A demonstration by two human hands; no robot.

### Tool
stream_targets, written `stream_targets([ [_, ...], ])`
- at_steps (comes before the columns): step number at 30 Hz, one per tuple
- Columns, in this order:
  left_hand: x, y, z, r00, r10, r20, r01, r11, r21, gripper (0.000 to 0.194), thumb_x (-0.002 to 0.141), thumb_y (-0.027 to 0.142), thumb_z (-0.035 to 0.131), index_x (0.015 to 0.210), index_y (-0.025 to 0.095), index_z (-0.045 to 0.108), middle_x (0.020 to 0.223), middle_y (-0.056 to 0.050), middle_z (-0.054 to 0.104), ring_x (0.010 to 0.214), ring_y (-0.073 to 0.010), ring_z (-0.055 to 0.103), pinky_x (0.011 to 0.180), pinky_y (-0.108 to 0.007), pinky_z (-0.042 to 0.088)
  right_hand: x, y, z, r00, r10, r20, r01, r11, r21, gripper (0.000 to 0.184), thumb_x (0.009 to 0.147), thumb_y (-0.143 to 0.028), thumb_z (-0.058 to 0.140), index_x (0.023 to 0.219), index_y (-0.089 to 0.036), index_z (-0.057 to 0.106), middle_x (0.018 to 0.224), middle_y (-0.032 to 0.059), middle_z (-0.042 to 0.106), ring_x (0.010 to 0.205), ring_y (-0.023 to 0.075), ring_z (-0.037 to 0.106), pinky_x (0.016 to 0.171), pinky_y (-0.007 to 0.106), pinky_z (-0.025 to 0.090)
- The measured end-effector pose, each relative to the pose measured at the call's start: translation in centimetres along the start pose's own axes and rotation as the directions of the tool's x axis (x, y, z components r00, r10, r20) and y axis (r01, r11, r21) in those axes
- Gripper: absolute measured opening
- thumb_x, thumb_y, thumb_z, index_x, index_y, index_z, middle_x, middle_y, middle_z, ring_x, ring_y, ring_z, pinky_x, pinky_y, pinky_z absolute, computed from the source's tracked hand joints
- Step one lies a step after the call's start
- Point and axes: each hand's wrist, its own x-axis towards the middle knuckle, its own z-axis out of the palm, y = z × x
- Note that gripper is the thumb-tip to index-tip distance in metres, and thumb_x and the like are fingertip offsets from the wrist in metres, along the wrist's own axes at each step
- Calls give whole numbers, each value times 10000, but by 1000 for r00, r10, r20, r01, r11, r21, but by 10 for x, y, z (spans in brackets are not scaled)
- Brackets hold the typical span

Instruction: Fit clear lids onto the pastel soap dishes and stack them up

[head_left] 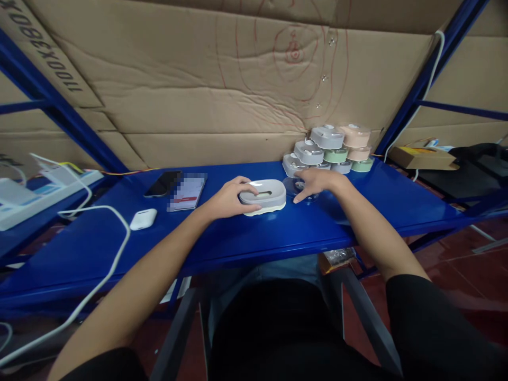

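On the blue table sits an oval grey-and-white plastic box (273,191) with a dark slot in its top. My left hand (232,198) grips its left end, thumb along the near side and fingers over the far side. Just to the right lies a clear plastic lid (289,189), partly hidden. My right hand (315,182) is closed round that lid from the right, thumb in front and fingers behind. Behind it, several similar lidded boxes (327,136) in grey, green and peach are stacked against the cardboard.
A dark phone (162,183), a second phone (188,191) with a lit screen and a white earbud case (143,219) lie at left. A white cable (119,254) hangs over the left side. Blue frame posts flank the table (254,241); cardboard (178,106) stands behind.
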Motion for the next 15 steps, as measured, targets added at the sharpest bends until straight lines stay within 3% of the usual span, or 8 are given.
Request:
stream_targets([
  [3, 1, 1, -2, 997, -27, 66, 26, 999, 21, 649, 744, 604, 911, 1261, 235, 778, 1399, -133, 660, 1320, -382, 682, 1218, -551, 516, 6, 1, 6, 1000, -3, 4, 3, 1000, -19, 908, 753, -648, 976, 1477, -176, 698, 1456, 216, 774, 1282, 438, 764, 1011, 483, 628],
  [9, 1, 9, 4, 993, -80, 88, 75, 996, 57, 962, 731, 558, 902, 1569, 222, 570, 1523, -171, 651, 1431, -444, 636, 1218, -573, 525, 5, 9, 9, 975, -30, -220, 26, 999, -18, 832, 784, -672, 919, 1416, -161, 743, 1249, 216, 825, 1083, 433, 804, 901, 520, 642],
  [11, 0, 10, 10, 994, -74, 76, 71, 997, 30, 1026, 745, 515, 894, 1644, 217, 501, 1640, -194, 588, 1520, -461, 582, 1263, -588, 492, 1, 7, 6, 935, -71, -348, 74, 997, -5, 866, 823, -632, 887, 1506, -138, 689, 1311, 235, 798, 1154, 449, 779, 962, 540, 623],
  [13, 0, 10, 17, 996, -63, 58, 65, 997, -29, 1094, 748, 478, 896, 1700, 204, 432, 1720, -217, 524, 1585, -469, 531, 1309, -599, 449, -2, 2, 4, 866, -186, -465, 218, 976, 16, 893, 855, -594, 856, 1592, -144, 626, 1425, 230, 753, 1273, 445, 729, 1072, 557, 585],
  [15, 1, 8, 25, 998, -50, 42, 55, 991, -124, 1191, 736, 464, 914, 1749, 199, 345, 1729, -230, 524, 1596, -466, 530, 1330, -610, 425, -4, -6, 4, 803, -315, -507, 390, 920, 46, 900, 875, -579, 829, 1636, -159, 592, 1506, 207, 711, 1349, 422, 685, 1156, 566, 543],
])
